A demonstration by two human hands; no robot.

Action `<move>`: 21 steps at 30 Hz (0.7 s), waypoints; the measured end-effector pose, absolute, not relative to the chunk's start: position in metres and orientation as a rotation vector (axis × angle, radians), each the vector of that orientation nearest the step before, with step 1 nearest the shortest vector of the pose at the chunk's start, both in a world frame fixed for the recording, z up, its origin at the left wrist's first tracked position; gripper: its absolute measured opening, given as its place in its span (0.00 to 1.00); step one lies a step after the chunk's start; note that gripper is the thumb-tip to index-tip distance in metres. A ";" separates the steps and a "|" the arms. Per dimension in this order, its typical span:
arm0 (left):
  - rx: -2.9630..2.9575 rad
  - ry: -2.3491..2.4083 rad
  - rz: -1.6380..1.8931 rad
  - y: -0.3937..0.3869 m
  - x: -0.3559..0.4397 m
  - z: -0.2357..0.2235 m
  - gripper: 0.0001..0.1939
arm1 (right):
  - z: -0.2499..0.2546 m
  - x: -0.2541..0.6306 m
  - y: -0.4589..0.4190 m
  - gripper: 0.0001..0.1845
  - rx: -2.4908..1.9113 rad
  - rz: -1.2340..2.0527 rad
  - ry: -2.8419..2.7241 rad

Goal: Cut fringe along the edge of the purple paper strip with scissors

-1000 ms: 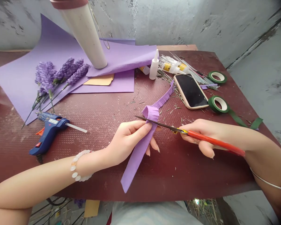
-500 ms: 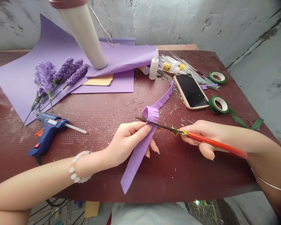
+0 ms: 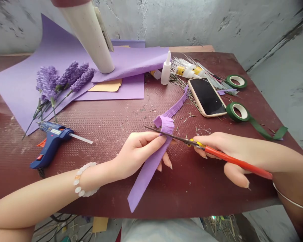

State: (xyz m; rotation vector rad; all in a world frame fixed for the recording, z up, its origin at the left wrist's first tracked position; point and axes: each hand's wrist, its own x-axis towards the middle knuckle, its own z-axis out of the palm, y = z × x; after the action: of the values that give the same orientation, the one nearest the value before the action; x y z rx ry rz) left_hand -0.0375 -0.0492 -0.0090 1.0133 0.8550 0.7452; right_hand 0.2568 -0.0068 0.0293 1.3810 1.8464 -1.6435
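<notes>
My left hand (image 3: 138,151) pinches a long strip of purple crepe paper (image 3: 147,171) just below a folded-over, fringed part. The strip's fringed end trails away across the table towards the phone. My right hand (image 3: 223,153) grips red-handled scissors (image 3: 217,155). Their thin blades (image 3: 166,134) lie across the strip right above my left fingertips, at the edge of the fringe. A bead bracelet is on my left wrist and a thin bangle on my right.
On the dark red table (image 3: 103,117) lie a blue glue gun (image 3: 52,143), several purple paper lavender stems (image 3: 63,79), purple paper sheets (image 3: 20,80), a white tube (image 3: 91,33), glue bottles (image 3: 166,69), a phone (image 3: 208,97) and two green tape rolls (image 3: 237,111).
The scissors' handles have spread in my right hand, my thumb dropping lower. The fringed fold of the strip has shifted slightly right. The view has tilted a little.
</notes>
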 end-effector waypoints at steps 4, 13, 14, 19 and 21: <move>0.993 0.844 0.748 -0.049 -0.038 -0.009 0.23 | 0.027 0.257 -0.002 0.20 1.344 -1.535 2.074; 0.980 0.848 0.750 -0.050 -0.037 -0.010 0.24 | 0.029 0.253 -0.003 0.18 1.282 -1.791 1.954; 0.976 0.843 0.749 -0.050 -0.037 -0.010 0.23 | 0.028 0.253 -0.003 0.17 1.268 -1.835 1.929; 0.980 0.830 0.734 -0.051 -0.038 -0.010 0.22 | 0.024 0.259 -0.002 0.17 1.273 -1.849 1.917; 1.001 0.820 0.729 -0.052 -0.038 -0.011 0.21 | 0.022 0.261 -0.002 0.17 1.264 -1.815 1.944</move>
State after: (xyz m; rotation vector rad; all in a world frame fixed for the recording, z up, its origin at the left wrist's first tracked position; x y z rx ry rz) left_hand -0.0381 -0.0517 -0.0112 1.0008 0.8198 0.7285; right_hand 0.2613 -0.0024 0.0225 1.2635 1.9439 -1.8150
